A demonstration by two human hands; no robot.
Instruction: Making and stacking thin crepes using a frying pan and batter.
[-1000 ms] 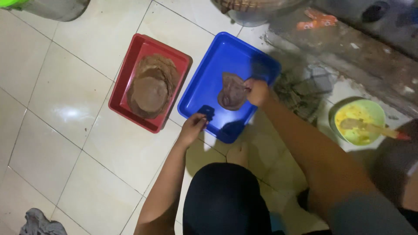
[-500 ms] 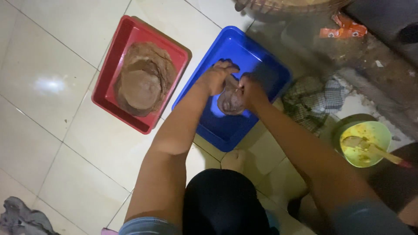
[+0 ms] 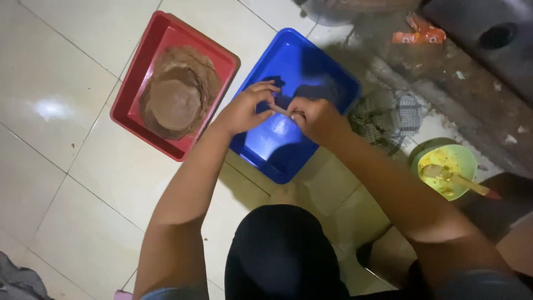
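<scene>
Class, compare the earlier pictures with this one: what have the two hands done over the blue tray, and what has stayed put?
The left hand left the tray's near rim and joined the right hand over the blue tray; together they now pinch a thin brown piece. The red tray with its brown stack and the green bowl stayed put.

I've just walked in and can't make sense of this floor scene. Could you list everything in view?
red tray: one, red, on the floor tiles, upper left
brown discs: a stack, count unclear, brown, in the red tray
blue tray: one, blue, right of the red tray
rolled piece: one, brownish, pinched between both hands over the blue tray
cloth: one, checked grey, right of the blue tray
bowl: one, green, yellow paste inside, far right
spoon: one, in the bowl
wrapper: one, orange, top
left hand: one, on the rolled piece
right hand: one, on the rolled piece
</scene>
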